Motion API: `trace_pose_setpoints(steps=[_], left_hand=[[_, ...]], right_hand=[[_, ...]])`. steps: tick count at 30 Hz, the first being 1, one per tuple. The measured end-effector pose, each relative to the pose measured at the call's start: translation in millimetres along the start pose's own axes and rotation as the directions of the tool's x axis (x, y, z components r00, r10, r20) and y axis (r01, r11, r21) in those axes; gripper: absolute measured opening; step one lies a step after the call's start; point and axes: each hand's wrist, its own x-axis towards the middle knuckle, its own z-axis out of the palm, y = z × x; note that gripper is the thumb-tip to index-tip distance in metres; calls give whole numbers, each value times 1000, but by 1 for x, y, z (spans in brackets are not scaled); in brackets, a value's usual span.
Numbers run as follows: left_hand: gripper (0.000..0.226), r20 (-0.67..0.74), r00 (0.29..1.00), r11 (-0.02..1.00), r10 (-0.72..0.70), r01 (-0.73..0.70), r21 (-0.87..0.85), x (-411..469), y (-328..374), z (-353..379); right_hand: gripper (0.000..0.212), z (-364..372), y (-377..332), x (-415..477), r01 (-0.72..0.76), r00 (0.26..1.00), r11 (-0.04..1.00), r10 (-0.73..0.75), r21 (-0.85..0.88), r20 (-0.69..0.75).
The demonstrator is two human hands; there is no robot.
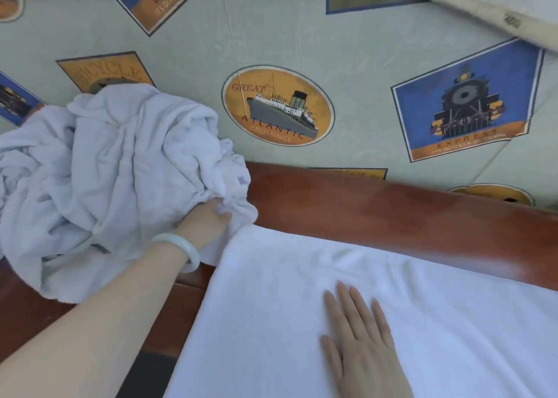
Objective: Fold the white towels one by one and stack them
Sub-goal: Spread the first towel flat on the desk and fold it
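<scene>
**Between towels: one laid flat, next being drawn from the heap**

Step in hand, as judged: fetching the next towel while the finished one was held down. The left hand, centre-left of the frame, had its fingers curled into the near edge of the crumpled towel heap and gripped a bunch of cloth. The right hand, lower right, lay palm-down with fingers straight and slightly spread on the flat towel, holding nothing.

The flat towel filled the lower right, its far edge against the wooden rail. The heap sat at middle left, partly on the rail and partly on the printed sheet.

Next move likely calls for pulling one towel free of the heap without dragging the rest, then spreading it.

Counts: hands, 2. Flat towels, 1 visible; layers beneath could not be told. Towels in the heap: could not be told. Bracelet on left wrist, 1.
</scene>
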Motion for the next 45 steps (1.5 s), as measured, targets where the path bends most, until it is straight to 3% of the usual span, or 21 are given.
trace_pose_setpoints(steps=[2, 3, 5, 7, 9, 10, 14, 16, 18, 20, 21, 23, 25, 29, 32, 35, 38, 39, 41, 43, 45], left_hand=[[31, -44, 999, 999, 21, -19, 32, -21, 5, 6], [28, -3, 1000, 999, 10, -10, 43, -32, 10, 7], [30, 168, 984, 989, -60, 81, -125, -41, 15, 14], [19, 267, 963, 977, -19, 75, -202, -48, 25, 15], [18, 196, 970, 948, 148, -83, -307, -48, 35, 11], [20, 42, 980, 933, 193, -170, -318, -37, 35, 16], [18, -118, 984, 991, 133, -133, 13, -22, 17, 24], [24, -158, 970, 983, 183, -180, 31, -23, 13, 25], [34, -57, 981, 968, 185, -172, 181, -27, 15, 21], [49, 150, 988, 975, -33, -1, 223, -37, 16, 18], [54, 235, 963, 987, -132, 105, 125, -41, 13, 17], [45, 319, 940, 944, -119, 207, -258, -44, 6, 15], [27, 239, 970, 791, -48, 183, -584, -42, 3, 18], [12, -23, 999, 681, -37, 9, -732, -34, 0, 26], [33, -73, 997, 537, -30, -46, -843, -29, -9, 33], [34, -291, 957, 721, 19, -215, -658, -25, -9, 42], [24, -492, 851, 958, 183, -268, -106, -35, 1, 52], [24, -529, 814, 967, 242, -249, 58, -44, 8, 58], [29, -528, 776, 939, 344, -290, 186, -78, 34, 85], [34, -418, 760, 866, 497, -466, 182, -115, 62, 120], [53, -218, 808, 834, 547, -505, 220, -138, 75, 151]], right_hand=[[65, -1, -1, -1, -6, 1000, 1000, 6, -4, 1], [66, -3, -2, -2, -8, 1000, 1000, 8, 4, 3], [68, -6, -5, -1, -18, 1000, 1000, 18, 24, -12], [66, -10, -8, 3, -46, 997, 997, 49, 56, -59], [56, -14, -10, 14, -78, 990, 994, 86, 72, -108], [55, -16, -10, 22, -99, 990, 993, 104, 61, -94], [68, -13, -3, 50, -154, 983, 988, 152, 16, 106], [70, -4, 3, 53, -139, 976, 990, 142, -29, 164], [66, 0, 6, 53, -140, 973, 988, 151, -72, 175], [63, 1, 6, 51, -147, 973, 986, 158, -76, 169], [64, 2, 6, 51, -145, 971, 986, 158, -81, 178], [66, 4, 7, 52, -142, 969, 986, 157, -90, 190], [66, 5, 7, 53, -147, 968, 984, 163, -97, 192], [64, 2, 6, 53, -151, 966, 983, 168, -101, 198], [63, 2, 6, 53, -150, 965, 984, 167, -96, 202], [63, 5, 8, 53, -125, 968, 986, 146, -112, 202], [64, 6, 8, 52, -123, 966, 986, 144, -109, 216], [64, 5, 8, 52, -127, 965, 987, 145, -94, 220], [65, 4, 7, 54, -129, 963, 990, 139, -61, 230], [59, 0, 8, 57, -150, 975, 986, 134, 78, 180], [53, -11, 20, 54, -238, 968, 913, 195, 331, 159]])
